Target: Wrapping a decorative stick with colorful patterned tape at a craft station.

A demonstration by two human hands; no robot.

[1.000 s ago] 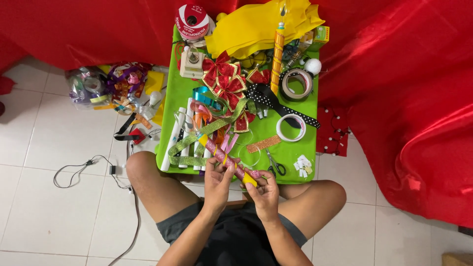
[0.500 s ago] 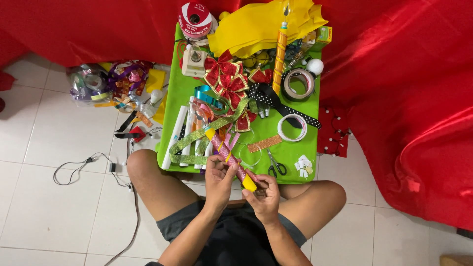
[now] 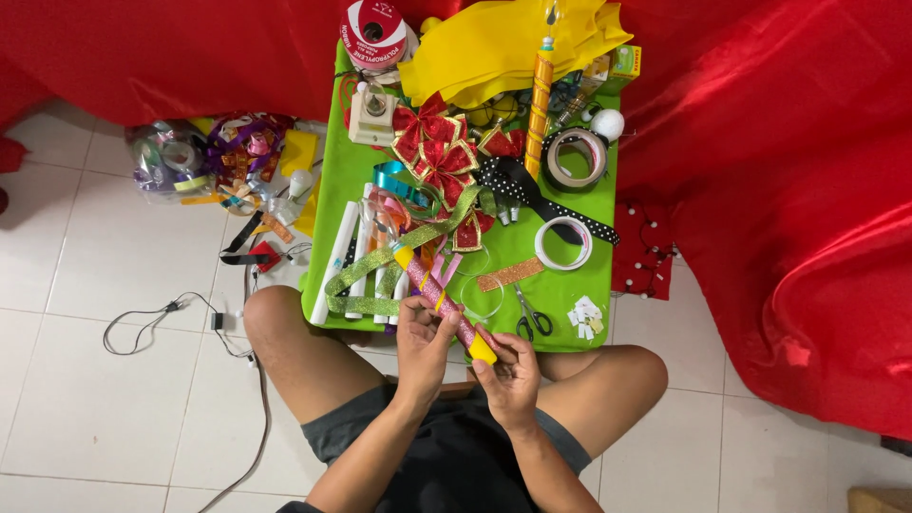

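Note:
Both my hands hold a yellow stick (image 3: 439,296) wrapped in pink glitter ribbon, tilted from upper left to lower right over the near edge of the green table (image 3: 568,289). My left hand (image 3: 421,340) grips its middle. My right hand (image 3: 510,372) holds its lower yellow end. A green glitter ribbon (image 3: 380,263) loops on the table just left of the stick. Small scissors (image 3: 532,318) lie right of my hands.
Red bows (image 3: 435,152), tape rolls (image 3: 562,243), a polka-dot ribbon (image 3: 532,193), a glitter-wrapped stick (image 3: 539,112), yellow fabric (image 3: 503,43) and white sticks (image 3: 338,251) crowd the table. Red cloth (image 3: 788,190) hangs right. Ribbon clutter (image 3: 214,157) and a cable (image 3: 161,313) lie on the floor left.
The stick has slid slightly toward me and my right hand has shifted down along its lower end; my left hand stays around its middle.

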